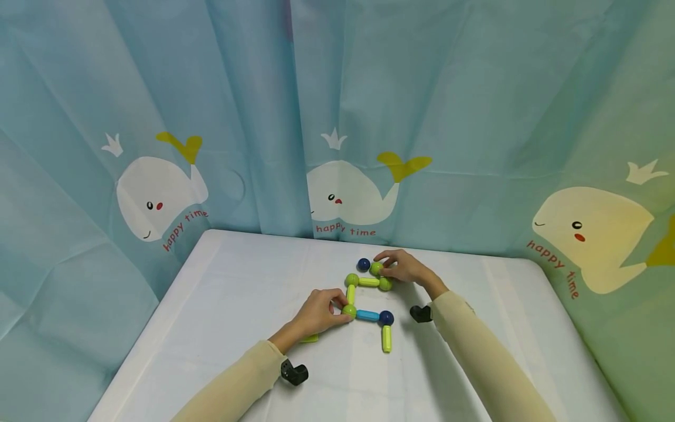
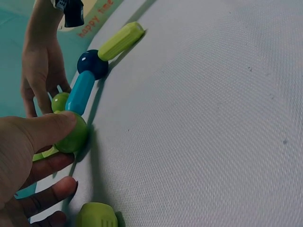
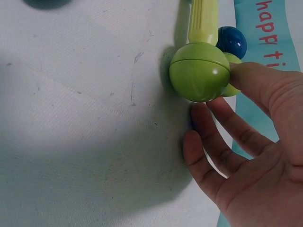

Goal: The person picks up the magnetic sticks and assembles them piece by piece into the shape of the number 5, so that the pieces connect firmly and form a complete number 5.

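My left hand (image 1: 318, 310) pinches a green ball (image 2: 75, 135) at a corner of a chain of balls and rods on the table. From that ball a light blue rod (image 1: 367, 316) runs to a dark blue ball (image 1: 387, 318), which has a yellow-green rod (image 1: 387, 340) on its near side. Another yellow-green rod (image 1: 350, 294) leads back to a green ball (image 1: 352, 279); a further rod (image 1: 368, 282) joins it to a green end ball (image 3: 200, 73). Just behind that end ball, my right hand (image 1: 405, 267) holds a separate green ball (image 1: 376, 268) between thumb and fingers.
A loose dark blue ball (image 1: 364, 265) lies beside the right hand's ball, near the back of the white table (image 1: 237, 287). One more yellow-green piece (image 2: 97, 215) lies below the left hand, partly hidden in the head view. A whale-print curtain (image 1: 253, 117) hangs behind the table.
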A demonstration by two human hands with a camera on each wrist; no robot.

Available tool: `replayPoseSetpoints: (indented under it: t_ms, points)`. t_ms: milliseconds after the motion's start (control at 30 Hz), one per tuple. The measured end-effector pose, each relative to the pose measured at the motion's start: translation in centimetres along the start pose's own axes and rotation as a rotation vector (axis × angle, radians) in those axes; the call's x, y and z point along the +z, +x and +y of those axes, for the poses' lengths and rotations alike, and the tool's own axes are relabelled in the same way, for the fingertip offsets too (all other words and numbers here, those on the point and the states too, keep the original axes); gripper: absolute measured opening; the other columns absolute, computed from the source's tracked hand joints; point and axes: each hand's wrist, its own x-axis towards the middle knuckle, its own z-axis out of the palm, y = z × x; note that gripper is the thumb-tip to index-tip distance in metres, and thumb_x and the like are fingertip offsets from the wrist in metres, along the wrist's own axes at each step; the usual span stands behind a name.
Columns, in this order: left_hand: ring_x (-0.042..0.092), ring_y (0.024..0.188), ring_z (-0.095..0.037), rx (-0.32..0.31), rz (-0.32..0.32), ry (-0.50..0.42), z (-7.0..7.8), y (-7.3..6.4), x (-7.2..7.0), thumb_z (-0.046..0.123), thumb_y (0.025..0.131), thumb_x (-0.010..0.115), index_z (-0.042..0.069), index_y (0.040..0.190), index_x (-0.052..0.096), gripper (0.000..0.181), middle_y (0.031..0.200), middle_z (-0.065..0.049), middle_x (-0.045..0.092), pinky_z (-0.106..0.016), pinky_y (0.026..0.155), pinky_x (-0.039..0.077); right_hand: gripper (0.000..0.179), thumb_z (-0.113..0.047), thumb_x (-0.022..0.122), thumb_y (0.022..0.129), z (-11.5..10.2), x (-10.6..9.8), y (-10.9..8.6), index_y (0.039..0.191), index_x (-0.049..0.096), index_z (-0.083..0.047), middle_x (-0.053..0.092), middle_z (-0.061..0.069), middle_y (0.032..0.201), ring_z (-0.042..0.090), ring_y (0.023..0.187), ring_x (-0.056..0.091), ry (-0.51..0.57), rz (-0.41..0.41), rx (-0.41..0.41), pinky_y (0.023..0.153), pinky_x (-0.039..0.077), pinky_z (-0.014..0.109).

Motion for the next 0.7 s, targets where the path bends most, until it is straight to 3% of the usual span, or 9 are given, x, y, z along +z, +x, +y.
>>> replayPoseSetpoints:
  t_ms: [500, 700]
  points:
    - [0.05, 0.063, -0.004, 0.028, 0.007, -0.016, -0.04, -0.07, 0.05, 0.022, 0.085, 0.087, 0.015, 0.101, 0.074, 0.023, 0.092, 0.007, 0.075, -0.022, 0.061, 0.041, 0.033, -0.011, 0.07, 0.097, -0.22, -0.04, 0.03, 0.13, 0.066, -0.006, 0.067, 0.023, 0.122, 0.031, 0.107, 0.065, -0.014, -0.002, 0.035, 0.089, 0.053, 0.044]
    - [0.051, 0.065, -0.004, 0.018, 0.005, -0.019, -0.01, -0.03, 0.04, 0.022, 0.085, 0.087, 0.016, 0.101, 0.074, 0.023, 0.092, 0.007, 0.074, -0.022, 0.063, 0.042, 0.03, -0.009, 0.069, 0.097, -0.23, 0.05, 0.08, 0.127, 0.065, -0.004, 0.068, 0.022, 0.119, 0.033, 0.106, 0.065, -0.04, 0.007, -0.001, 0.088, 0.053, 0.046]
